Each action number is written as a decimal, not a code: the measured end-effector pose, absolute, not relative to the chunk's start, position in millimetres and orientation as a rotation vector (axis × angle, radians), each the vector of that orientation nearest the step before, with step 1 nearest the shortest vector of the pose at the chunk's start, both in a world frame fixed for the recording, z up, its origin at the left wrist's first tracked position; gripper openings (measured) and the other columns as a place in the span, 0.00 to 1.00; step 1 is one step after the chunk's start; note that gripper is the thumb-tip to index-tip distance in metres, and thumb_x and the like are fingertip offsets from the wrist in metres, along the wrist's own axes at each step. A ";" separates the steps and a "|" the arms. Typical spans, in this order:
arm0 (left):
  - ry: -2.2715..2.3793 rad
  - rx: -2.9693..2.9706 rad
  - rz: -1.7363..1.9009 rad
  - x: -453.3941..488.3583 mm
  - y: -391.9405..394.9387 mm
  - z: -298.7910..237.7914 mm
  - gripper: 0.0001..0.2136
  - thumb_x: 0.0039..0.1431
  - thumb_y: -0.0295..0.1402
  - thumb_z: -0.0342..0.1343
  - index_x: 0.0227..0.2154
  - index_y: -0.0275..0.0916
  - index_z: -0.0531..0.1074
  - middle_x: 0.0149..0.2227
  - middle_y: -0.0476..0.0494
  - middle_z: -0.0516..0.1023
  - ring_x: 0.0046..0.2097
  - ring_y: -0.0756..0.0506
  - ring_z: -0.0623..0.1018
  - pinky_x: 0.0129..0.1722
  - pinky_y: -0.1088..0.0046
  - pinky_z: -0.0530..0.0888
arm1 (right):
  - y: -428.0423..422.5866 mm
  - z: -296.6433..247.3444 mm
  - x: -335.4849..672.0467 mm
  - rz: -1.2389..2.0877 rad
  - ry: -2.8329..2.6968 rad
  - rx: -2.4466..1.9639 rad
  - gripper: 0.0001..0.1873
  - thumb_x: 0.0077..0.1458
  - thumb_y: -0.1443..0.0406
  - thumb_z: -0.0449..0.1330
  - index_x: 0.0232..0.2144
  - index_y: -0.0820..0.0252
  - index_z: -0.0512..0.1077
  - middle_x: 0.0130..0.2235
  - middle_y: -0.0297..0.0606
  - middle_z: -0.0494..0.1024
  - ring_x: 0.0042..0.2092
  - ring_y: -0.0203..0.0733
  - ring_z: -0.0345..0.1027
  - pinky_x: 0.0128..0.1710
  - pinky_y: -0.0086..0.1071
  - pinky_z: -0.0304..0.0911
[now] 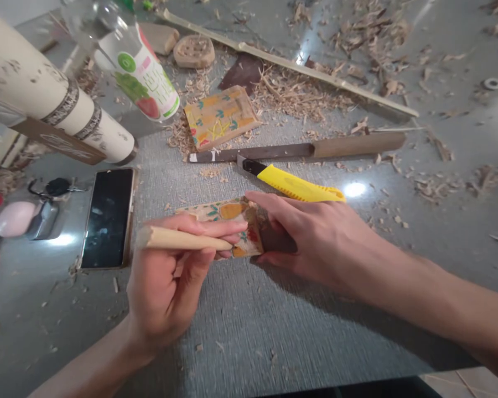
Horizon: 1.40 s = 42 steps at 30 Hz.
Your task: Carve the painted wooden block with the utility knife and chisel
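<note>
Pinched in my left hand [166,287] is a pale, thick wooden stick [178,239] whittled to a point. Its dark tip meets or hovers just above a small painted wooden block [232,210] with orange, red and green shapes; I cannot tell if it touches. My right hand [315,235] grips the right end of this block, thumb on the near edge and a finger on the far edge. My left fingers cover much of the block's left side. Just beyond my right hand lies a yellow utility knife [299,185] with its blade out.
Beyond the knife lie a file [257,151] with a wooden handle and a second painted block [222,117]. A phone [108,218], a cream cylinder [112,135] and a plastic bottle [149,83] stand or lie left. Wood shavings [299,97] litter the grey table [249,331].
</note>
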<state>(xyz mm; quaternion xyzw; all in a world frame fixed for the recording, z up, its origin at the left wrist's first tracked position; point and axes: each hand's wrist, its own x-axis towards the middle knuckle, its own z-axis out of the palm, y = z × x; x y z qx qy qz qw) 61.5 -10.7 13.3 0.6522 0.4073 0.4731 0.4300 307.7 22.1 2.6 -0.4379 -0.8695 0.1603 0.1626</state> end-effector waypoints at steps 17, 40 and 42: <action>1.108 2.097 1.104 56.4 -6.2 13.7 0.08 0.71 0.22 0.60 0.42 0.42 0.70 0.49 0.48 0.91 0.50 0.49 0.89 0.56 0.73 0.85 | 20.4 2.7 310.0 0.601 -2.422 -1.204 0.33 0.61 0.60 0.69 0.65 0.57 0.66 0.47 0.37 0.86 0.31 0.39 0.71 0.27 0.37 0.48; 0.963 2.171 1.046 64.7 1.0 15.5 0.07 0.77 0.29 0.55 0.40 0.43 0.74 0.40 0.48 0.89 0.38 0.48 0.87 0.43 0.71 0.86 | 25.1 12.9 312.8 0.757 -2.418 -1.128 0.29 0.64 0.55 0.69 0.62 0.57 0.70 0.45 0.39 0.85 0.34 0.41 0.72 0.29 0.35 0.51; 0.901 2.143 1.052 60.9 -1.8 12.2 0.08 0.77 0.26 0.53 0.48 0.44 0.76 0.44 0.46 0.89 0.42 0.48 0.88 0.45 0.70 0.85 | 35.1 28.5 320.9 0.828 -2.329 -1.098 0.23 0.71 0.53 0.62 0.61 0.58 0.72 0.38 0.34 0.83 0.30 0.37 0.68 0.29 0.33 0.55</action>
